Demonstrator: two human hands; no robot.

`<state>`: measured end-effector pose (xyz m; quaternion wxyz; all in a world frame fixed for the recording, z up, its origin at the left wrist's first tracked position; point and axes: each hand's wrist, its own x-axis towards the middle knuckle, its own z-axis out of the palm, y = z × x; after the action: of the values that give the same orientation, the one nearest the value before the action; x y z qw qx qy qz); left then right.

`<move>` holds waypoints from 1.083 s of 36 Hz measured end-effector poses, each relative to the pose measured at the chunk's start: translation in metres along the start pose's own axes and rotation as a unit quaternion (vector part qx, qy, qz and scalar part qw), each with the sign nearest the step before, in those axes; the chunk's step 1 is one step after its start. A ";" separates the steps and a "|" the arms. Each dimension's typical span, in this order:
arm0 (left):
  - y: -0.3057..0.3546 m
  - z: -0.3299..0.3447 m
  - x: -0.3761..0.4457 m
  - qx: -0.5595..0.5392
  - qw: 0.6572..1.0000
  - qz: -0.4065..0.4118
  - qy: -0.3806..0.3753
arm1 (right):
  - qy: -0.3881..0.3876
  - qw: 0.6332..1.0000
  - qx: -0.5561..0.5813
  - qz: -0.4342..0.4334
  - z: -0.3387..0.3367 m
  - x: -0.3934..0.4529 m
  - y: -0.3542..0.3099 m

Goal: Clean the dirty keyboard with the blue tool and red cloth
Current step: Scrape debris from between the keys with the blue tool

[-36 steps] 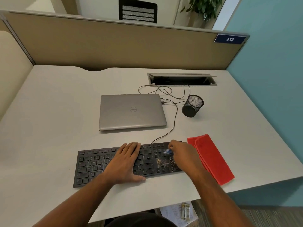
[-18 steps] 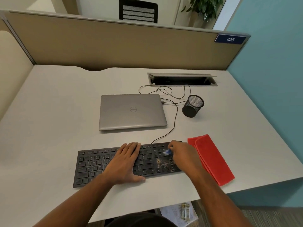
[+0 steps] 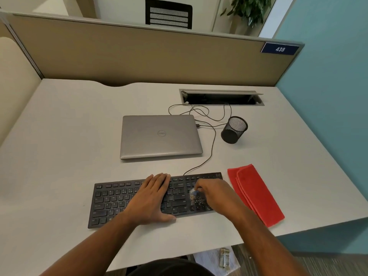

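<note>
- Black keyboard (image 3: 123,200) lies near the front edge of the pale grey tabletop (image 3: 59,136), its long side running left to right and slightly tilted up toward the right.
- Left hand (image 3: 153,198) rests flat on the middle keys, fingers straight and close together, thumb out along the keyboard's near edge.
- Right hand (image 3: 216,195) is over the right end of the keyboard, fingers curled and pinching the blue tool (image 3: 195,192); only a small blurred blue-white tip shows past the fingers.
- Pale crumbs (image 3: 198,200) are scattered on the keys just below that tip.
- Red cloth (image 3: 256,194) lies folded on the tabletop just right of the keyboard, reaching toward the front right corner; neither hand touches it.
- Silver laptop (image 3: 160,136), lid closed, sits behind the keyboard, well apart from it.
- Black mesh cup (image 3: 234,130) stands right of the laptop.
- Thin dark cables (image 3: 213,144) run from the keyboard's back edge and the laptop's side toward the open cable slot (image 3: 221,97) at the rear of the tabletop.
- Beige partition (image 3: 139,54) backs the tabletop, with a blue plate reading 438 (image 3: 279,49) at its right end.
</note>
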<state>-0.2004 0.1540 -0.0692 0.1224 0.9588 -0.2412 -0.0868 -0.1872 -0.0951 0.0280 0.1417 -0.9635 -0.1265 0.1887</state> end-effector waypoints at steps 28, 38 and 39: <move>0.002 -0.003 -0.001 -0.004 1.000 -0.004 -0.008 | 0.035 0.999 -0.016 0.032 0.002 -0.010 0.022; 0.001 0.001 -0.001 -0.010 1.000 0.003 0.010 | 0.038 0.998 -0.001 -0.040 0.008 -0.006 -0.019; 0.000 0.001 0.000 -0.010 1.000 0.002 0.011 | 0.039 0.999 -0.015 -0.036 0.011 -0.006 -0.019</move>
<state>-0.2013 0.1537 -0.0702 0.1352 0.9578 -0.2413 -0.0786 -0.2009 -0.0770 0.0258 0.1387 -0.9669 -0.1582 0.1443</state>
